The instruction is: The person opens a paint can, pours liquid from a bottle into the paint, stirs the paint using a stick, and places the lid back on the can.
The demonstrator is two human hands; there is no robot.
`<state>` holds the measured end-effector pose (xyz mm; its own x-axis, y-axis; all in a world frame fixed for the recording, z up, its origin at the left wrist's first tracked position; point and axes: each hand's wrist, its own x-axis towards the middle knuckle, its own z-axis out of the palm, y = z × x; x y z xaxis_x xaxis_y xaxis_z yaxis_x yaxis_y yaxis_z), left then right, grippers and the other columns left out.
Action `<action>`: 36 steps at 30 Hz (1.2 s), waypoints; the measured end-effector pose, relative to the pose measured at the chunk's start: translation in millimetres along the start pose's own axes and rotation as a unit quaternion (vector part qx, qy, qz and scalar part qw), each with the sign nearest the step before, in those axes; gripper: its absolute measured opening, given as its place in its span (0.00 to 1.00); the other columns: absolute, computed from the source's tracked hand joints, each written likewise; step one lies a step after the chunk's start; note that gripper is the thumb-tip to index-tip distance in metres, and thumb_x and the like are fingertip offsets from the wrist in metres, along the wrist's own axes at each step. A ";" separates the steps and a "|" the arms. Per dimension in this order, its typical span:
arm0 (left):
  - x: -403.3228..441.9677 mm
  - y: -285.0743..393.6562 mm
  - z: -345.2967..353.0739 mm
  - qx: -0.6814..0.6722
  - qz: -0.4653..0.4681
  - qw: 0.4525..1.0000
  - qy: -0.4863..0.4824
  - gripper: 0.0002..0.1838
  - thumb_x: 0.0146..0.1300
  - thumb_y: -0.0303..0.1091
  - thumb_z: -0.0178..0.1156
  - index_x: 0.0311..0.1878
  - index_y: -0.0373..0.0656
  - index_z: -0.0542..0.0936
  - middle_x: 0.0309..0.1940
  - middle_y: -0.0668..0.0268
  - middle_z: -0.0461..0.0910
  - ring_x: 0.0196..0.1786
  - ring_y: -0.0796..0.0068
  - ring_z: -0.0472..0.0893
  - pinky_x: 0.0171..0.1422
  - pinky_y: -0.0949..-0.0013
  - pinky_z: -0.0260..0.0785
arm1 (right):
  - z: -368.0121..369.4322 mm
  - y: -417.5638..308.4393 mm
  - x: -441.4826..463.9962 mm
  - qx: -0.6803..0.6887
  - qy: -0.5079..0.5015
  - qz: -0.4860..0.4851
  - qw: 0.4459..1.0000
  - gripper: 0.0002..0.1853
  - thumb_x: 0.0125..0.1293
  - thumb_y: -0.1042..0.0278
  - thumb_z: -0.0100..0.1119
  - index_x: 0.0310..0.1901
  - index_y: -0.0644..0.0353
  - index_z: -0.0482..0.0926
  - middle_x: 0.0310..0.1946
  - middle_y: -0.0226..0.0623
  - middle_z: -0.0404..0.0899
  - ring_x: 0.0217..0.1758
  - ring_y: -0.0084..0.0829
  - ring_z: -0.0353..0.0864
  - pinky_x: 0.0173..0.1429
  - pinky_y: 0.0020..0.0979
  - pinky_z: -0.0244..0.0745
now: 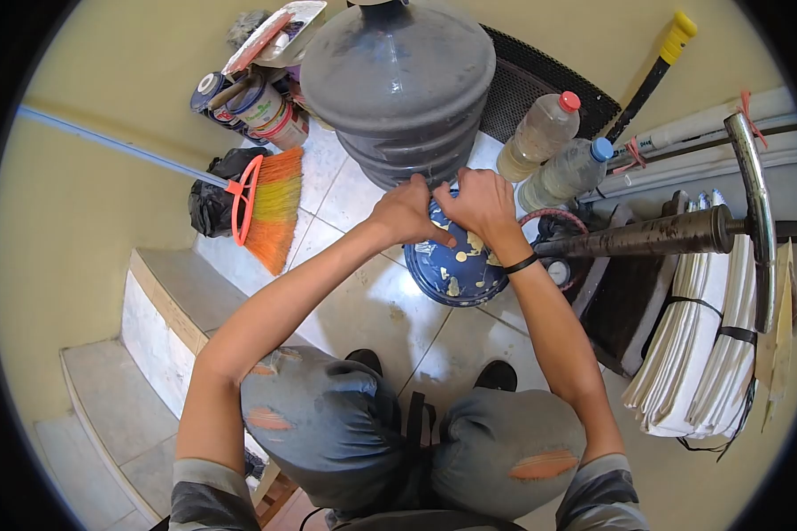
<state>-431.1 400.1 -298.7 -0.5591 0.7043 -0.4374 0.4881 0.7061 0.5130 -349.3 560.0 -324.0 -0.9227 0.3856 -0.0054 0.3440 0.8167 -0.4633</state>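
Observation:
A round blue lid (pixel 452 281), spotted with dried cream paint, is on the floor tiles in front of me. It seems to top a low tub or bucket, whose body I cannot see. My left hand (pixel 409 215) grips the lid's far left edge, its thumb resting over the top. Beside it my right hand (pixel 480 200) is closed on the far right edge, fingers curled and partly hidden. Just beyond both hands stands a large grey water jug (pixel 398 97).
Two plastic bottles, one red-capped (pixel 540 133) and one blue-capped (pixel 565 173), stand right of the jug. A hand pump (pixel 655 234) juts in from the right above bundled white sheets (pixel 691 345). An orange broom (pixel 274 208), paint cans (pixel 270 111) and steps (pixel 186 288) are on the left.

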 end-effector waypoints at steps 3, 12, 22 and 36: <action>0.7 -4.2 4.3 -0.002 -0.005 1.000 0.004 0.58 0.39 0.62 0.90 0.61 0.23 0.76 0.55 0.42 0.83 0.60 0.44 0.86 0.65 0.56 0.78 | 1.0 -2.4 0.8 -0.018 -0.020 0.010 1.000 0.26 0.63 0.46 0.62 0.37 0.67 0.92 0.36 0.63 0.90 0.44 0.61 0.92 0.54 0.55 0.87; 5.2 -11.5 7.5 0.016 0.005 1.000 -0.018 0.57 0.41 0.63 0.89 0.60 0.21 0.77 0.55 0.42 0.82 0.62 0.44 0.85 0.67 0.55 0.78 | 1.4 -3.9 -0.3 -0.025 -0.028 0.005 0.999 0.25 0.63 0.47 0.62 0.36 0.66 0.91 0.36 0.60 0.90 0.43 0.60 0.92 0.52 0.55 0.87; -30.0 -19.1 6.4 -0.071 -0.031 0.997 -0.024 0.55 0.46 0.62 0.88 0.63 0.24 0.74 0.50 0.41 0.87 0.53 0.52 0.91 0.57 0.60 0.83 | -32.7 28.1 -166.8 0.147 0.137 0.099 0.975 0.22 0.69 0.58 0.78 0.52 0.66 0.82 0.39 0.46 0.83 0.43 0.46 0.85 0.50 0.45 0.80; -58.4 -33.3 39.9 -0.293 -0.182 0.936 0.075 0.57 0.49 0.57 0.91 0.64 0.25 0.66 0.50 0.45 0.82 0.49 0.61 0.88 0.47 0.65 0.84 | -14.3 40.7 -122.6 0.157 0.109 0.049 0.980 0.19 0.67 0.63 0.77 0.49 0.67 0.81 0.40 0.51 0.83 0.41 0.50 0.86 0.47 0.48 0.81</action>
<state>-388.0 338.4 -319.7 -0.7259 0.3766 -0.5756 -0.1792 0.7043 0.6869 -219.8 552.1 -329.5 -0.8168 0.5665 0.1091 0.3278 0.6113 -0.7203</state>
